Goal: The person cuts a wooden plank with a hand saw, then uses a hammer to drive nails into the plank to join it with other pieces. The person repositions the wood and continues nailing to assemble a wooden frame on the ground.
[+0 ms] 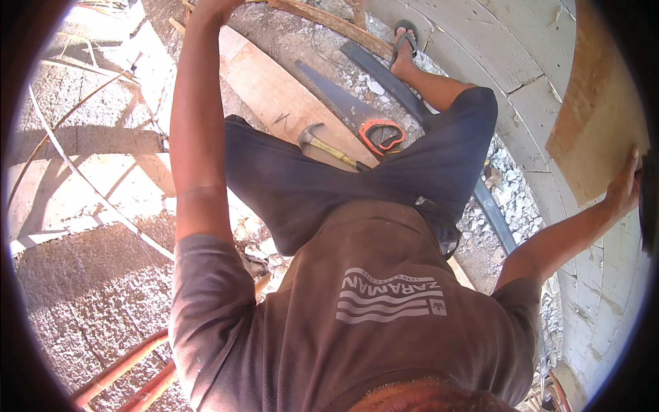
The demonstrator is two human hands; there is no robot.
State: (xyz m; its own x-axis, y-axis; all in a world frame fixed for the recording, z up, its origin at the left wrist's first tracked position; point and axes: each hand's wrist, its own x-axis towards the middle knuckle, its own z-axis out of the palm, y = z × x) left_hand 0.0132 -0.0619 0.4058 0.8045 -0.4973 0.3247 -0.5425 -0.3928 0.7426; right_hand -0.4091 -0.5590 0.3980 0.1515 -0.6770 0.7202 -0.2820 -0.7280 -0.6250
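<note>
At the right, my right hand (623, 185) grips the lower edge of a thin plywood piece (598, 113) that stands raised beside the grey block wall. My left arm reaches to the top of the view; only part of my left hand (218, 7) shows there, and its fingers are cut off by the edge. Between my legs lies a long wooden board (271, 89). On it rest a claw hammer (329, 148) with a yellowish handle and a few nails (280, 118). Beside the board is a handsaw (336, 90) with an orange-and-black handle.
A grey block wall (480, 41) curves along the right. Dark strips (384, 75) and broken rubble (511, 196) lie near my sandalled foot (405, 41). Thin wood strips (89, 175) cross the sunlit left side; reddish poles (123, 367) lie at lower left.
</note>
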